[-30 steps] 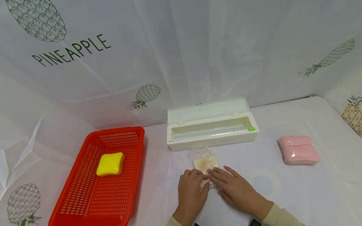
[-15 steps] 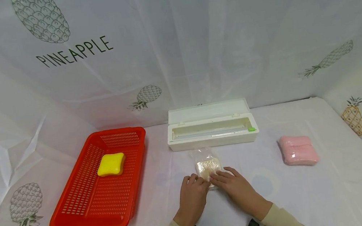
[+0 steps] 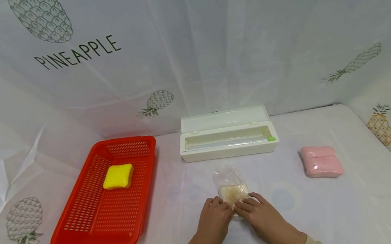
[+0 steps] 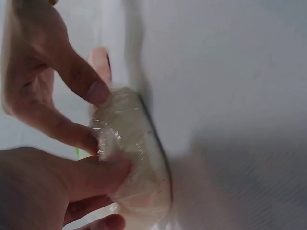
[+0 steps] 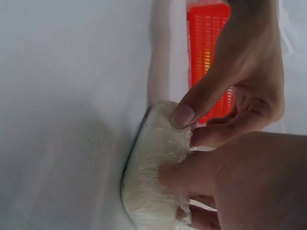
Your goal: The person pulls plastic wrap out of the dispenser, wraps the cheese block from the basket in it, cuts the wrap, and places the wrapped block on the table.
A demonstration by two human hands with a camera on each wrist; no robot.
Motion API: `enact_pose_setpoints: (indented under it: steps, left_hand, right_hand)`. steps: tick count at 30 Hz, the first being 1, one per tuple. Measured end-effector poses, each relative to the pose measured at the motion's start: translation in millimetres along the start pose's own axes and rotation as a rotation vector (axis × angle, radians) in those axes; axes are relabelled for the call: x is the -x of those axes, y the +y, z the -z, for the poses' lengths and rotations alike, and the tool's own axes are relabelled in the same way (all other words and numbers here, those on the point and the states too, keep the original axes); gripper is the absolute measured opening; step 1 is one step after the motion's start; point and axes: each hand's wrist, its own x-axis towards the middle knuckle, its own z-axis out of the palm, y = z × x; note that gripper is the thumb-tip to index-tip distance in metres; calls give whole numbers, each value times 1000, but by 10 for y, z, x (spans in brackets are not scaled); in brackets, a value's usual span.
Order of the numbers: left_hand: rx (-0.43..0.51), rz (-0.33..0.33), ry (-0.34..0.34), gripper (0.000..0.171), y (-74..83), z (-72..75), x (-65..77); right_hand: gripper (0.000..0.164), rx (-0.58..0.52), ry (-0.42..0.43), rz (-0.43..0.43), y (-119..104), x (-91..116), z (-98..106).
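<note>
A cream-coloured, soap-like bar (image 3: 233,192) lies on the table in front of me, with clear cling film (image 3: 226,175) wrapped around it and spreading beyond its far end. Both hands work at its near end. My left hand (image 3: 214,224) pinches the film there, its thumb laid on the wrapped surface in the left wrist view. Close beside it, my right hand (image 3: 266,221) also pinches the film, thumb on the near edge in the right wrist view. The fingertips of the two hands nearly meet. Parts of the bar's near end are hidden under them.
Behind the bar stands a white cling film dispenser (image 3: 230,152) with its lid up and a green slider (image 3: 271,138). To the left, a red basket (image 3: 116,239) holds a yellow soap-like block (image 3: 118,176). A pink wrapped block (image 3: 321,161) lies at the right.
The wrapped bar and both hands have moved toward me and slightly to the right, farther from the dispenser. The hands stay on the film at the near end.
</note>
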Motion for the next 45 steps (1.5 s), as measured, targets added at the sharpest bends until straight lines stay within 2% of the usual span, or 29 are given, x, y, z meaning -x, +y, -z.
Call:
enact_pose_setpoints:
  steps: [4, 6, 8, 10, 12, 15, 18, 22, 27, 34, 39, 43, 45]
  left_hand:
    - [23, 12, -33, 12, -19, -6, 2]
    - [62, 34, -31, 13, -40, -7, 4]
    - [140, 79, 6, 11, -67, -5, -4]
    - [239, 153, 66, 8, -98, -6, -37]
    - [335, 256, 129, 7, -133, -9, -91]
    - [438, 433, 179, 8, -198, -28, -184]
    - [478, 586, 141, 23, -272, -80, -267]
    - [522, 687, 49, 39, -350, -156, -341]
    - [574, 699, -5, 44, -418, -219, -407]
    - [730, 674, -24, 56, -480, -240, -468]
    - [869, 650, -45, 64, -531, -246, -485]
    - [951, 635, -61, 60, -564, -273, -484]
    - [985, 614, -45, 53, -572, -280, -483]
  right_hand:
    - [42, -39, -32, -28, 2, 13, 22]
    - [40, -109, -13, -57, 26, 14, 31]
    - [38, -214, 38, -107, 70, 0, 42]
    - [35, -305, 106, -170, 133, -33, 40]
    - [35, -385, 157, -254, 208, -85, 21]
    - [37, -442, 170, -394, 335, -173, -29]
    - [41, -510, 119, -516, 451, -256, -87]
    - [41, -625, 10, -622, 554, -334, -147]
    - [42, -720, -78, -693, 622, -444, -204]
    - [33, -831, -29, -722, 698, -575, -276]
    - [23, -966, 1, -793, 713, -587, -263]
    - [19, -1068, 9, -844, 701, -568, -226]
    - [18, -1092, 4, -850, 692, -550, -212]
